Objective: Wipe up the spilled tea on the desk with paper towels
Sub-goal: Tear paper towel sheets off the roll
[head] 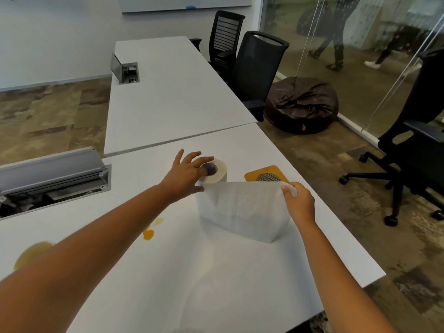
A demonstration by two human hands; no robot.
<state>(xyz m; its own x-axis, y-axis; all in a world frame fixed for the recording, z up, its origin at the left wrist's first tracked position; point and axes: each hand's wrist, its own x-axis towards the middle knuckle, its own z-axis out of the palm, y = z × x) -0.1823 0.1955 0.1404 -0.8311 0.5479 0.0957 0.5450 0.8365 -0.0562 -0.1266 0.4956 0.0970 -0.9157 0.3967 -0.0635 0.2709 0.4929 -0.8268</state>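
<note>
A white paper towel roll (217, 175) stands upright on the white desk (240, 272). My left hand (183, 175) rests on the roll's top, fingers spread over the dark core hole. A sheet (242, 207) is unrolled to the right and hangs down to the desk. My right hand (299, 204) pinches the sheet's top right corner. Spilled tea shows as a small orange puddle (149, 234) with a paler patch above it, left of the sheet. A bigger orange puddle (31, 254) lies at the desk's left, partly hidden by my left forearm.
A yellow coaster with a dark patterned centre (266, 175) lies behind the sheet. An open cable tray with a raised metal lid (52, 174) sits in the desk at left. Black office chairs (258, 70) and a dark beanbag (301, 104) stand right of the desks.
</note>
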